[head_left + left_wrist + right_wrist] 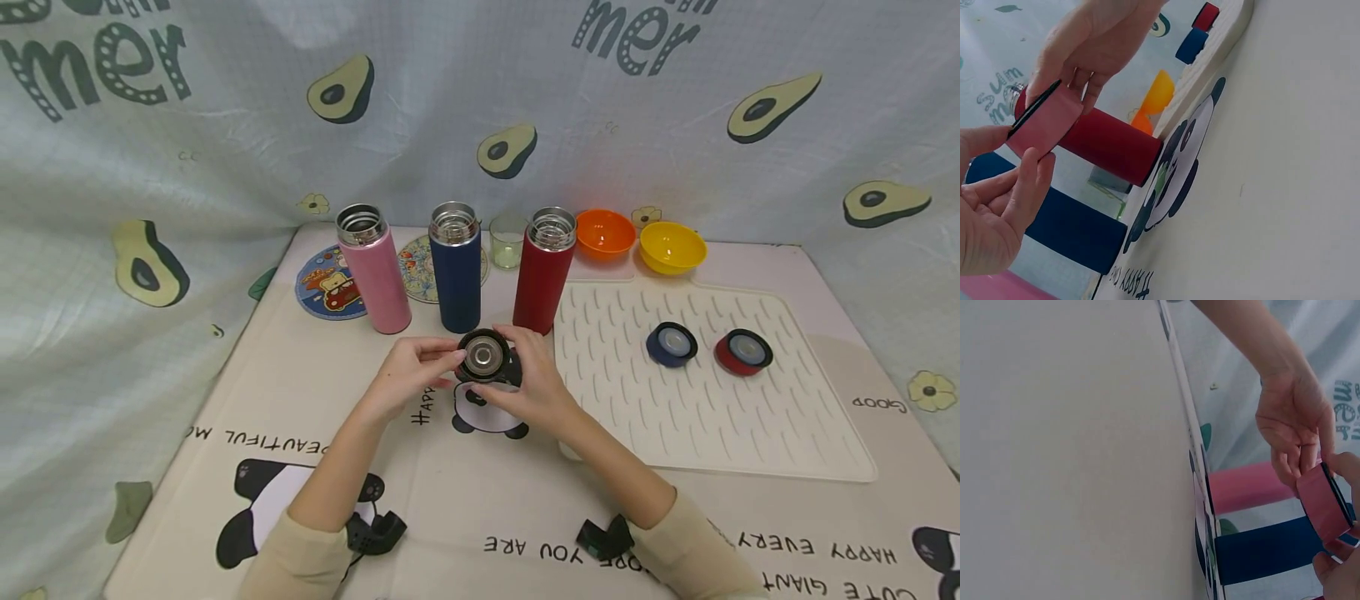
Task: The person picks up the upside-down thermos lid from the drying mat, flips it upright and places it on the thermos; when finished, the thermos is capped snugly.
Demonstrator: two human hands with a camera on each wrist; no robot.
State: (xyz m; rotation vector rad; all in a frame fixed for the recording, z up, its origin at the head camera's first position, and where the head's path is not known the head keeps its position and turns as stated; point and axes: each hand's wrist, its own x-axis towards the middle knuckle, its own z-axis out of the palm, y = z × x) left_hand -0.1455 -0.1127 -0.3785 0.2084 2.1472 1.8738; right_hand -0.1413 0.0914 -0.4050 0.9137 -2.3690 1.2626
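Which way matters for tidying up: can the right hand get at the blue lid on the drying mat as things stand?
Probably not right away: the right hand and left hand both hold the pink lid. The path itself looks free, as the blue lid lies alone on the mat, uncovered.

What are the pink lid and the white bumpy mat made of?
The pink lid, held by both hands, looks like smooth matte plastic outside, with a shiny silver disc inside, probably metal, since it gleams. The white mat seems to be soft silicone or rubber: it is dull, with molded raised ridges and rounded corners. That is a guess from looks.
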